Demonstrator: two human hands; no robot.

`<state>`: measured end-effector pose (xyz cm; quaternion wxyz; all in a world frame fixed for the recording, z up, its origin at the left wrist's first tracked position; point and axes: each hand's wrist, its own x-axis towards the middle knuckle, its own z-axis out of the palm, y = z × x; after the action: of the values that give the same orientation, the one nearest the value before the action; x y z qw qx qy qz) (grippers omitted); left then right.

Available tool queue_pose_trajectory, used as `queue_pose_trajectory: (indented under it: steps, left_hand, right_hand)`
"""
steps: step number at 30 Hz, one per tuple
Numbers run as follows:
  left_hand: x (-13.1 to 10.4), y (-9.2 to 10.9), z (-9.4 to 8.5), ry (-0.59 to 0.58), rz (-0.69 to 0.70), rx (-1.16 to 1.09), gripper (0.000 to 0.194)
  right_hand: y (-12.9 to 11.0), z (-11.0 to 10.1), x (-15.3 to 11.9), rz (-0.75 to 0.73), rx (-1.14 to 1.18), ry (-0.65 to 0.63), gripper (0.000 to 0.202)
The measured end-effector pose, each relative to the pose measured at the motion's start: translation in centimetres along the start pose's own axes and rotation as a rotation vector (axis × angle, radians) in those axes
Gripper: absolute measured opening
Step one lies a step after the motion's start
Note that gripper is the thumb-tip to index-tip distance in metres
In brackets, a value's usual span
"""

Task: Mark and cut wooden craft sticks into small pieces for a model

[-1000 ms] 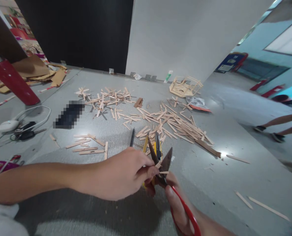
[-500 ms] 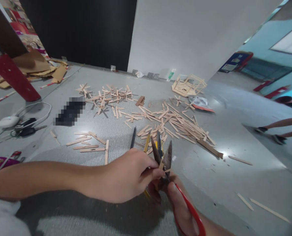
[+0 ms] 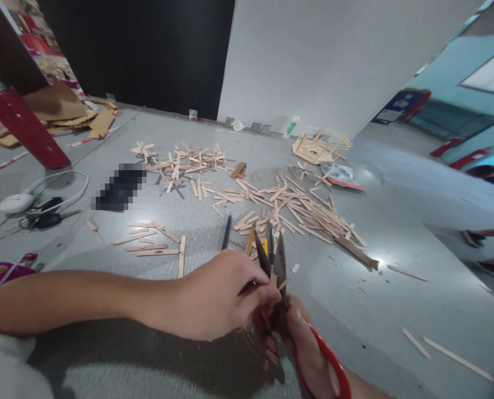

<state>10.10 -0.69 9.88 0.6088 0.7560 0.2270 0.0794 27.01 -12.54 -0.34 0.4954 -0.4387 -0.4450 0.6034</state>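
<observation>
My left hand is closed, pinching a small wooden craft stick between thumb and fingers. The stick sits between the blades of the red-handled scissors. Wrapped round the scissors' handles is my right hand, its fingers partly hidden behind the left hand. The blades point away from me and stand a little apart. Just beyond my hands lie a yellow cutter knife, a yellow strip-like tool and a black pen.
Loose craft sticks spread across the floor ahead. A stick-built frame stands near the white wall. To the left are a phone, keys, a white cable and a red cylinder. Another person's feet show at right.
The scissor blades have drawn closer together around the stick. Both hands stay in nearly the same place. At the far right, the other person's feet have shifted rightward.
</observation>
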Motion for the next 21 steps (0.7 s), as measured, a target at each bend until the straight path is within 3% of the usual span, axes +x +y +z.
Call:
queue_pose_trajectory:
  steps: [4, 10, 16, 21]
  left_hand:
    - [0.2, 0.1, -0.5, -0.043, -0.066, 0.044, 0.047]
    - [0.3, 0.1, -0.9, -0.082, -0.117, 0.082, 0.044]
    - [0.3, 0.2, -1.1, -0.04, -0.078, 0.177, 0.047]
    - [0.1, 0.7, -1.3, 0.046, -0.018, 0.3, 0.035]
  right_hand:
    - [0.4, -0.4, 0.2, -0.141, -0.052, -0.017, 0.053]
    - [0.5, -0.7, 0.6, -0.134, -0.067, -0.036, 0.065]
    - [1.1, -1.3, 0.2, -0.153, -0.106, -0.018, 0.059]
    - [0.7, -1.5, 0.2, -0.178, -0.14, -0.048, 0.059]
